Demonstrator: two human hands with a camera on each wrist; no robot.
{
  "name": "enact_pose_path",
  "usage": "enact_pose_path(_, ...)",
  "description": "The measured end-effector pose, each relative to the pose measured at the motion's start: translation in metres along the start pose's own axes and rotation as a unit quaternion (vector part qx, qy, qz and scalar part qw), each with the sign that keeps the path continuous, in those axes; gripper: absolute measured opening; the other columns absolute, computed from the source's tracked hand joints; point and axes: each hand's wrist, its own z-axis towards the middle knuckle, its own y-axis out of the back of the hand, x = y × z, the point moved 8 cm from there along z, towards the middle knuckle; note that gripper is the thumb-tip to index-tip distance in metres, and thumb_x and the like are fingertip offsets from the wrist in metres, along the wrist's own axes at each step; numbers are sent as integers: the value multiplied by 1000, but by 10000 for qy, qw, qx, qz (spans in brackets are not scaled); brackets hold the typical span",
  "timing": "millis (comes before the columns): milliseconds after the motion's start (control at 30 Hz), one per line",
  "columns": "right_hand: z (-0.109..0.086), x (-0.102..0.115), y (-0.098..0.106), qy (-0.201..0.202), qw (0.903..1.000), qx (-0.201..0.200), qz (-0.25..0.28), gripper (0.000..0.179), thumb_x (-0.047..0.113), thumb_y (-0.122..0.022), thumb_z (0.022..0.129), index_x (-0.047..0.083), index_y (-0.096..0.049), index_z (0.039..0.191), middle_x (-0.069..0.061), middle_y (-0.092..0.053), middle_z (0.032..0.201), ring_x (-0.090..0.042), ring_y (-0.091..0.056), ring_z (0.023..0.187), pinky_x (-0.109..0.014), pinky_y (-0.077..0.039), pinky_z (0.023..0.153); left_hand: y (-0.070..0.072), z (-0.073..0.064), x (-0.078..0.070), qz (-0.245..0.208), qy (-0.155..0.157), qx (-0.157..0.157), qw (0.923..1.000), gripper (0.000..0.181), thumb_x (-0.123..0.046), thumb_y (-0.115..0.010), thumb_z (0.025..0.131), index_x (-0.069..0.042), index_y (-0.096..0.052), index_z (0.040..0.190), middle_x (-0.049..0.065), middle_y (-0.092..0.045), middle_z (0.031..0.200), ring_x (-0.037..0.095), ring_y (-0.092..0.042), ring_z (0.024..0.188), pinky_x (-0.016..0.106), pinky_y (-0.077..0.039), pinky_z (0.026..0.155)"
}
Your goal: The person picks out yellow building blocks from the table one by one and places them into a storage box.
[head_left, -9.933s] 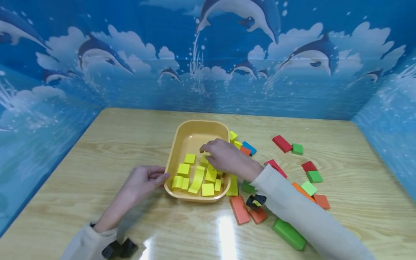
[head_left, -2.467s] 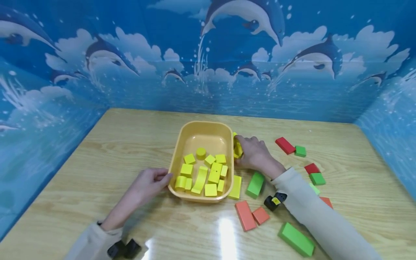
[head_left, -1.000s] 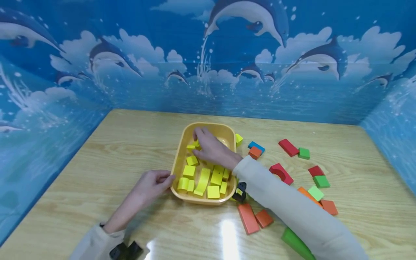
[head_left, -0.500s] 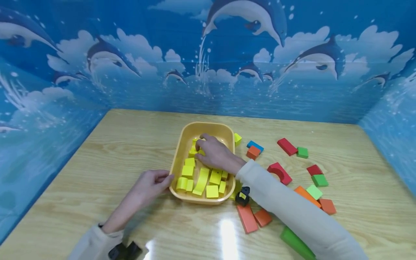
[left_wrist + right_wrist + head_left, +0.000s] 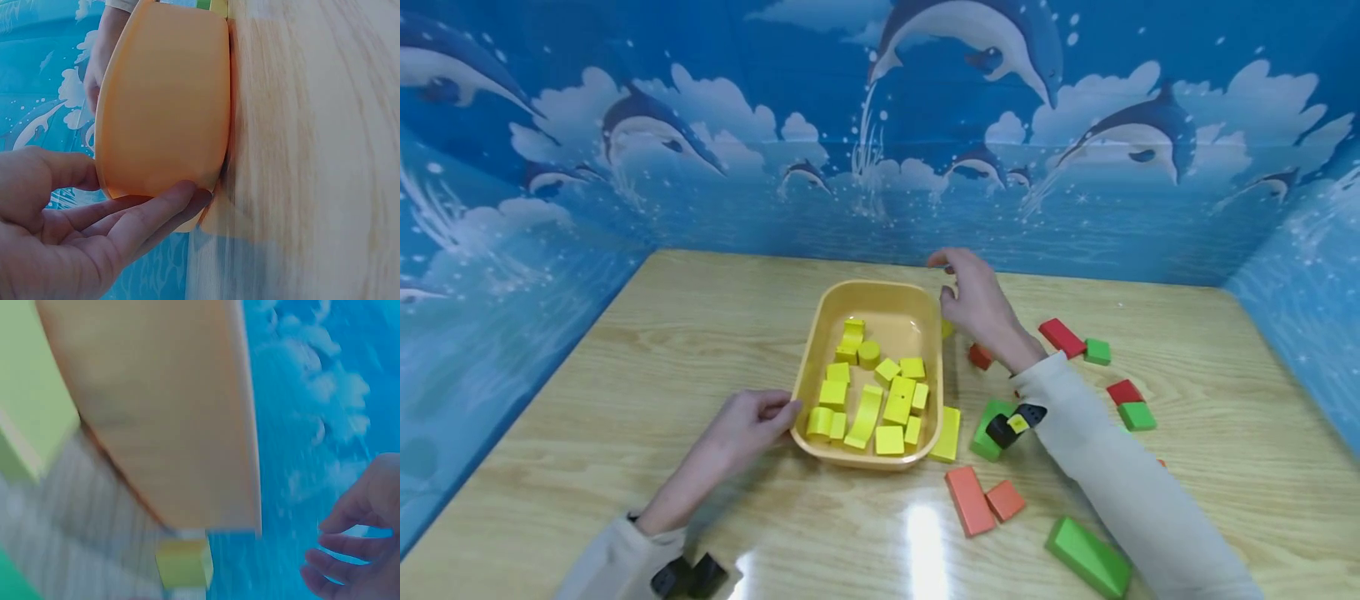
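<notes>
A yellow-orange plastic tub (image 5: 887, 310) stands mid-table in the head view, several yellow toy blocks lying in its near and middle part. Among them are a small curved block (image 5: 852, 335) and a cylinder (image 5: 868, 355). My left hand (image 5: 745, 423) holds the tub's left side, thumb at the rim and fingers along the outer wall, as the left wrist view shows. Beyond the tub's right rim hovers my right hand (image 5: 981, 304), its fingers loosely bent around nothing. Below it is a yellow block (image 5: 184, 565) beside the tub, mostly hidden in the head view.
A flat yellow block (image 5: 946, 433) lies against the tub's right side. Farther right are a green block (image 5: 991, 429), a long red block (image 5: 970, 500), a large green block (image 5: 1088, 557) and a dark red block (image 5: 1062, 337). A dolphin-print backdrop (image 5: 700, 208) stands behind the table.
My right hand has let go of small yellow blocks inside the tub, where the curved one now shows, and moved out rightward past the rim. My left hand has stayed at the tub.
</notes>
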Motion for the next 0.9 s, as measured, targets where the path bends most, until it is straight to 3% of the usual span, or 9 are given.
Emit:
enact_pose_path(133, 1, -25, -6, -507, 9956, 724, -308, 46, -8, -46, 88, 0, -51, 133, -20, -50, 134, -37, -49, 118, -50, -46, 92, 2, 0, 0, 183, -47, -42, 9998, 31, -13, -53, 98, 9, -61, 119, 18, -69, 100, 22, -67, 86, 32, -56, 72)
enact_pose_path(333, -5, -51, -38, -907, 9730, 1887, -971, 50, -1, -57, 87, 4, -51, 136, -20, -53, 127, -35, -50, 113, -48, -46, 90, 4, -1, -4, 512, -302, -130, 9981, 26, -16, -55, 97, 4, -68, 108, 10, -72, 88, 14, -59, 70, 25, -47, 57)
enact_pose_path(533, -7, -53, -42, -824, 9727, 1901, -1045, 37, 3, -61, 88, 8, -59, 125, -16, -62, 110, -30, -53, 98, -43, -47, 81, 4, -1, -5, 508, -351, -147, 9980, 23, -16, -56, 97, 2, -69, 101, 7, -71, 81, 14, -54, 64, 24, -41, 53)
enact_pose_path(733, -10, -54, -40, -947, 9710, 1898, -1101, 37, 7, -63, 88, 9, -60, 126, -17, -62, 113, -33, -51, 105, -47, -48, 85, 4, -1, -4, 443, -244, -150, 9986, 25, -15, -55, 97, 4, -68, 107, 9, -71, 85, 15, -54, 64, 24, -41, 51)
enact_pose_path(900, -12, -54, -37, -947, 9732, 1810, -1052, 35, 4, -60, 89, 6, -61, 124, -18, -62, 114, -34, -52, 107, -46, -48, 84, 2, -2, -3, 195, -200, -85, 9996, 28, -12, -55, 97, 8, -64, 115, 15, -71, 94, 18, -65, 76, 28, -53, 62)
